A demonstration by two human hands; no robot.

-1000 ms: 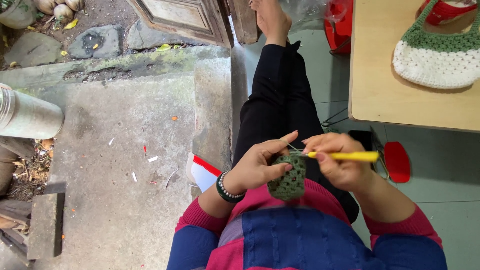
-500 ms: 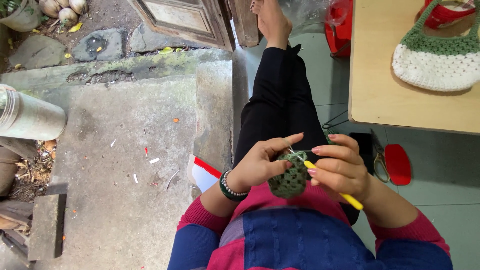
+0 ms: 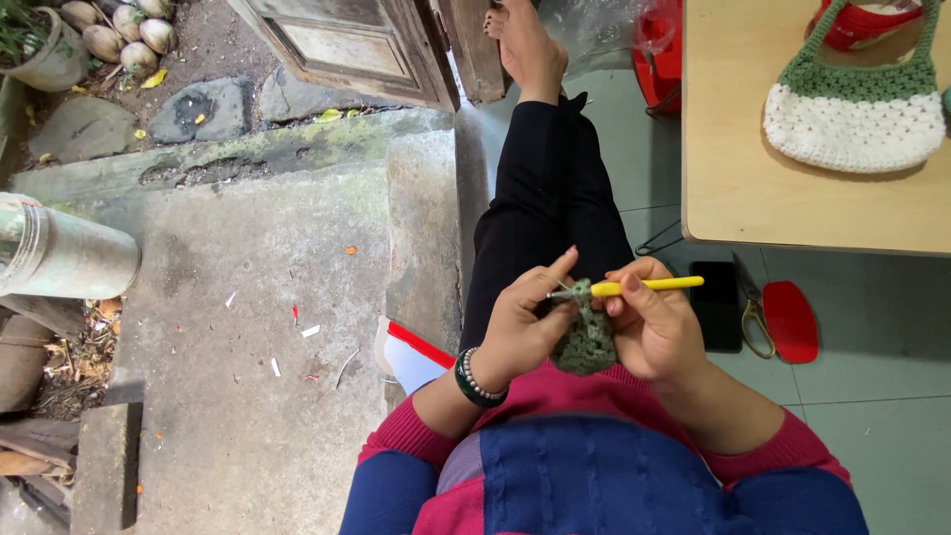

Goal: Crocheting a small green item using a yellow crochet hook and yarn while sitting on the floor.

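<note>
Both hands are pinching: left hand (image 3: 520, 327) gripping the soft, light green crochet piece (image 3: 584, 342) by its edge; right hand (image 3: 659, 332), beside it, clamping the stiff yellow hook (image 3: 649, 285).

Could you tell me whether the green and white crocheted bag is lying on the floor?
No, the green and white crocheted bag rests on top of the light wooden table, above the floor.

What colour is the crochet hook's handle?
Yellow. The crochet hook shows best in the head view, held in the right hand.
</note>
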